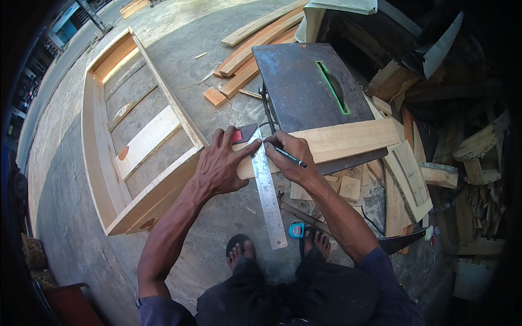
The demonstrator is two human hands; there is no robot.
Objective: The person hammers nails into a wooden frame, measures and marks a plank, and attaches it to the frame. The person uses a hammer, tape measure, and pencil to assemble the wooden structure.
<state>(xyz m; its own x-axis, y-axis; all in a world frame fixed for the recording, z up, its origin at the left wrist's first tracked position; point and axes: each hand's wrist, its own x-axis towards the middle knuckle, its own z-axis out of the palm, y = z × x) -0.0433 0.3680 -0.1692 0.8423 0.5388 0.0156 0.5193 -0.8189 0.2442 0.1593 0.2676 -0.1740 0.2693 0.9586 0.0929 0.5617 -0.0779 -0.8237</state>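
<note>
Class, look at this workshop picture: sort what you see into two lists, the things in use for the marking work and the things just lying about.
In use:
left hand pressing the steel square
right hand with a pencil
pale board
table saw top

Lying about:
wooden frame
stacked planks
tape measure
offcuts

Bright, even daylight fills the scene, strongest on the concrete floor (179, 60) at the far left; shadows are soft and short, pooling under the wooden frame (136, 136) and the saw table (304, 87); the far right lies dim and murky; a black vignette rings the picture; straight edges bow toward the rim; focus is sharp at centre, softer outward; no glare.
</note>
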